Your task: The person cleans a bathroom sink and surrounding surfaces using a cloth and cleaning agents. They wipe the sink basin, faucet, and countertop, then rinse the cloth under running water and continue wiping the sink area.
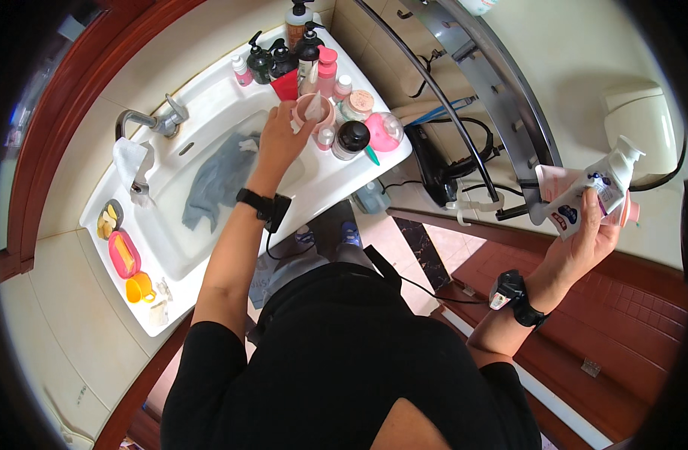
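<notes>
At the right end of the white sink my left hand point(282, 142) is closed around the near left side of a pink cup point(327, 112), fingers and thumb on either side of its rim. A pale, slim item point(314, 107) stands in the cup. Out to the right, my right hand point(588, 244) is raised and closed on a white pump bottle point(601, 176) with dark purple print. A pink tube point(552, 178) is held behind the bottle, partly hidden by it. A red tube point(285, 85) and a pink pump bottle point(327, 69) stand just past the cup.
Grey cloth point(215, 180) soaks in the sink basin point(171, 259). Dark pump bottles point(260, 64) and a black-lidded jar point(351, 140) crowd the ledge. A pink soap dish point(124, 253) and yellow cup point(140, 287) sit at the left. A black hair dryer point(434, 165) hangs below a metal rack point(501, 86).
</notes>
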A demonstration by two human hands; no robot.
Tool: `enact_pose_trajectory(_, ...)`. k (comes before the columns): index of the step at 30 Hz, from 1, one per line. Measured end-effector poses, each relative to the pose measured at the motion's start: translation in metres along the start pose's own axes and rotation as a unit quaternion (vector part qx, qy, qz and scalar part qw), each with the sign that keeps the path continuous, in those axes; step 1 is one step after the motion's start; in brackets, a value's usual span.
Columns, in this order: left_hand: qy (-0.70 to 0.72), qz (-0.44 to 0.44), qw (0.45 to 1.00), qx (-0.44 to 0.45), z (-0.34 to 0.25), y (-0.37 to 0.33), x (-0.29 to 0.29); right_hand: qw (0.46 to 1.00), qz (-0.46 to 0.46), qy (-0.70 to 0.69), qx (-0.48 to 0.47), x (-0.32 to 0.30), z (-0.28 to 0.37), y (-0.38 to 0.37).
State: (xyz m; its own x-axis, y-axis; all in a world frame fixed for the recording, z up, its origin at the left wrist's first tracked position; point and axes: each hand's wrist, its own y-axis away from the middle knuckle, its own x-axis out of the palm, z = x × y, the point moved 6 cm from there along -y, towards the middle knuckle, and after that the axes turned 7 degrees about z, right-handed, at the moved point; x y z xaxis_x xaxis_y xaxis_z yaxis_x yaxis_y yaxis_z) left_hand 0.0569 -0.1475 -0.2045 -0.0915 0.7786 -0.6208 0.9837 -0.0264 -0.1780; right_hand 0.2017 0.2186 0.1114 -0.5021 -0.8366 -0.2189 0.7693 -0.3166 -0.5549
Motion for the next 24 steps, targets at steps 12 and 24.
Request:
enact_pose_trajectory(12, 0.154, -0.050, 0.986, -0.040, -0.047, -0.025, -0.090, 0.997, -0.018, -0.078, 0.017, -0.008, -0.010, 0.002)
enact_pose_trajectory(24, 0.361, -0.055, 0.912, 0.187, -0.246, -0.098, -0.193, 0.982, 0.030, -0.188, 0.011, 0.011, 0.008, -0.002)
